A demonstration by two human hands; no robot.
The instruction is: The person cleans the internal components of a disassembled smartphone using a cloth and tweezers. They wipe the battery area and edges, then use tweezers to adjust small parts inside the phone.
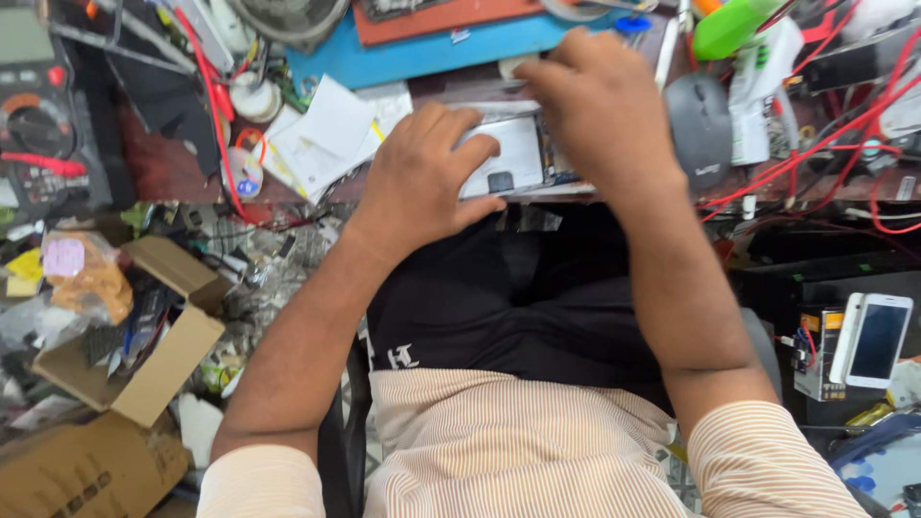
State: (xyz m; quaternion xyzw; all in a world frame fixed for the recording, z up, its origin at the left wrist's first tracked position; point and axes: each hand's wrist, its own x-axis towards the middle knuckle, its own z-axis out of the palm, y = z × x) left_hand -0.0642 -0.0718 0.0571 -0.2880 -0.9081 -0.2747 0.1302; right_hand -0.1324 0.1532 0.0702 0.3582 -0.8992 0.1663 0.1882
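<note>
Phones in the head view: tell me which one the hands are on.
The opened silver phone at the bench edge: left hand presses it, right hand covers its far end. The white phone stands untouched at the right.
</note>
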